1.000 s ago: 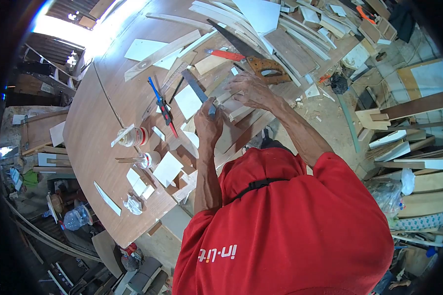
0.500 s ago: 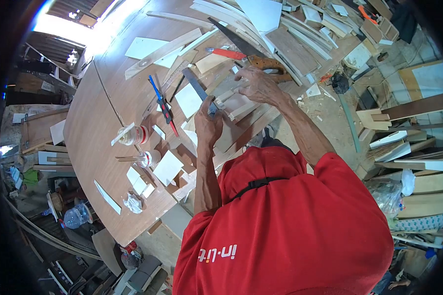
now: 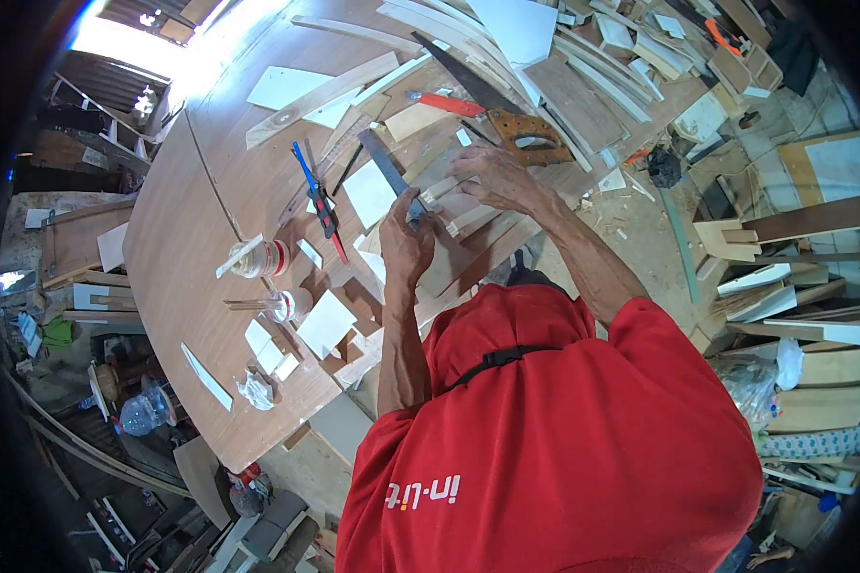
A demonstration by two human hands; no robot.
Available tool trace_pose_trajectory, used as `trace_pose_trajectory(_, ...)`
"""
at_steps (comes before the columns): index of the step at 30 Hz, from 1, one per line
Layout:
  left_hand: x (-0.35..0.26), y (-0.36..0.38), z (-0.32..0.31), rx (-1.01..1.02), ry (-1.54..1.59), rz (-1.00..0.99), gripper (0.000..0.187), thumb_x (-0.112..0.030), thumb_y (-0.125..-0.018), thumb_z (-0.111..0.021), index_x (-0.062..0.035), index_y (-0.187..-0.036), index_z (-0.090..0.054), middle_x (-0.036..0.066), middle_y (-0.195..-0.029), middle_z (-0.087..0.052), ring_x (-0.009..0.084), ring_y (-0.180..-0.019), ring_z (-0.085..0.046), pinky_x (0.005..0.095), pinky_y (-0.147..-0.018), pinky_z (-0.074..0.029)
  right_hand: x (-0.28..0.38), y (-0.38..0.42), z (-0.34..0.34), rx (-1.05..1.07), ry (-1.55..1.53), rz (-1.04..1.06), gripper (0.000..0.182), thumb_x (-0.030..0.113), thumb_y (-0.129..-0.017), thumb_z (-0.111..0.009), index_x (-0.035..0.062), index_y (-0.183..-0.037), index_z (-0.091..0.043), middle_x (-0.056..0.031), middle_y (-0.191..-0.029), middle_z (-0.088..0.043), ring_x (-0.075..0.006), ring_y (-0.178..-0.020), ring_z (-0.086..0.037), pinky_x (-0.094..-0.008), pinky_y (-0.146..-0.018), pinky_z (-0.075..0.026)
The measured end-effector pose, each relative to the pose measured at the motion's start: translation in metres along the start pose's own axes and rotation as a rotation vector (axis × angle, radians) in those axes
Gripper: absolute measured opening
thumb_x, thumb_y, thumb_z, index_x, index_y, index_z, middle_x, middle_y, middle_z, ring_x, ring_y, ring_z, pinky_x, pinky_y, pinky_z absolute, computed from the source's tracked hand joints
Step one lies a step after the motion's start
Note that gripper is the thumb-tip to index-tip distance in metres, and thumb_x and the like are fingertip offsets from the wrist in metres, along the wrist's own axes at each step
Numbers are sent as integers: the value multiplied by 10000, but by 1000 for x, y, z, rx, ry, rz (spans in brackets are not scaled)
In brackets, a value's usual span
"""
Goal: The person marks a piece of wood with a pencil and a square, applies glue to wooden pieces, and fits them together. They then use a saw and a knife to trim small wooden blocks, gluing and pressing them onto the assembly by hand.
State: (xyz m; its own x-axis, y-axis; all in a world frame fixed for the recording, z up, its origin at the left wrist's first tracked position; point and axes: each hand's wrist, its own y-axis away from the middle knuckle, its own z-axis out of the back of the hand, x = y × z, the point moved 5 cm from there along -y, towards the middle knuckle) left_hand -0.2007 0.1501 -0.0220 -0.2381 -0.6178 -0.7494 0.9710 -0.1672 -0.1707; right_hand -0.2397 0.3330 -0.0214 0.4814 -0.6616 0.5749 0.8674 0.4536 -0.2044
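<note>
My left hand (image 3: 408, 241) is closed around the thick end of a try square, whose dark metal blade (image 3: 382, 158) points away over the table. Close by, my right hand (image 3: 499, 180) has its fingers curled onto a narrow wooden strip (image 3: 440, 189); its fingertips are partly hidden. More pale wooden pieces (image 3: 470, 218) lie below the two hands. Just beyond my right hand rests a handsaw with a brown wooden handle (image 3: 526, 129). A red-handled tool (image 3: 449, 103) lies beside the saw blade. White board (image 3: 368, 194) sits left of the square.
On the brown table (image 3: 177, 315) are a blue, black and red tool (image 3: 321, 202), two jars (image 3: 269, 258) with sticks across or in them, crumpled paper (image 3: 256, 390) and white offcuts (image 3: 327, 325). Long strips (image 3: 430, 33) are heaped at the back. Boards (image 3: 827, 329) are stacked at right.
My right hand has come down from beside the saw handle onto the wooden strip, its fingers now more curled. My left hand stays on the try square. The view has shifted slightly.
</note>
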Motion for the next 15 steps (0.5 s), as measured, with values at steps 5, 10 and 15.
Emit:
trace_pose_trajectory(5,-21,1,18,-60,-6,17,423,-56,-792,-636,35,-1199,-566,260,-1193,-603,423,-1068,-599,436,-936,-465,7,-1,17,-62,-6,-1,238,113,-794,-686,64,-1027,-689,-132,-1064,-667,-309,-1029,-611,-414,-902,-472)
trace_pose_trajectory(10,-62,-8,53,-212,235,51,363,-147,-898,-640,16,-1214,-566,162,-1178,-622,266,-1090,-597,399,-975,-441,30,-5,55,-228,-104,-15,205,104,-854,-641,31,-1043,-677,-137,-937,-676,-258,-821,-639,-353,-748,-495)
trace_pose_trajectory(15,-95,-21,59,-173,429,-73,273,-180,-951,-581,6,-1150,-597,122,-1088,-647,159,-925,-615,254,-775,-498,69,2,58,9,-705,-226,230,209,-956,-562,9,-890,-657,-56,-659,-564,-135,-619,-513,-306,-592,-416)
